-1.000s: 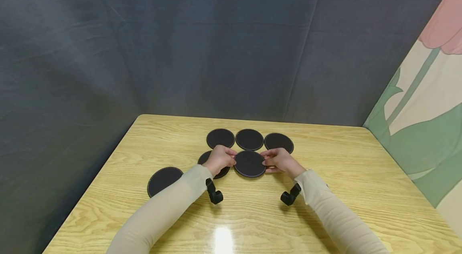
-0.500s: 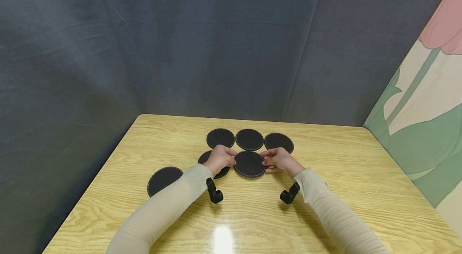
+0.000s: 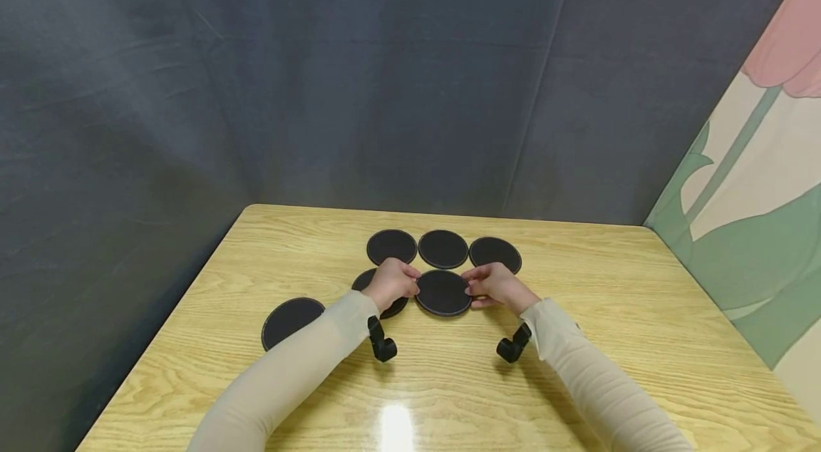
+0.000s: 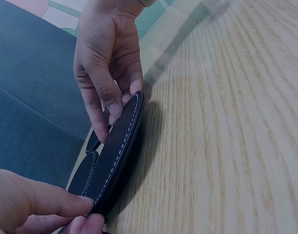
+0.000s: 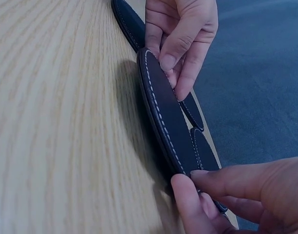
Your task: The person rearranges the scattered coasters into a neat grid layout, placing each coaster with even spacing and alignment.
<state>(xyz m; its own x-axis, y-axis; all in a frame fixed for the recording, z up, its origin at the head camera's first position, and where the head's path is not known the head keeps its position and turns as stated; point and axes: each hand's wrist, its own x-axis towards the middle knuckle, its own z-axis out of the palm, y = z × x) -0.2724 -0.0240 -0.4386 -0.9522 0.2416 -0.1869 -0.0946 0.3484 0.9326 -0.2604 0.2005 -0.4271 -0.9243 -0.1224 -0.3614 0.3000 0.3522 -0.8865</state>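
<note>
In the head view I see the left hand (image 3: pixel 390 284) and the right hand (image 3: pixel 502 288) pinch the black coaster (image 3: pixel 444 293) from two sides, just before a row of three coasters (image 3: pixel 443 249) near the far edge of the table (image 3: pixel 449 381). A lone coaster (image 3: pixel 291 322) lies toward the left edge. In my left wrist view, the held coaster seems slightly lifted, though I cannot be sure. In the right wrist view, both grips are narrow.

Head: high, farther, forward-down over tabletop (image 3: pixel 616 284) | Left wrist: low, close, toward right hand (image 4: pixel 105 63) | Right wrist: likewise, toward left hand (image 5: pixel 184 36) | Wrists share: held disc (image 4: pixel 116 141)
</note>
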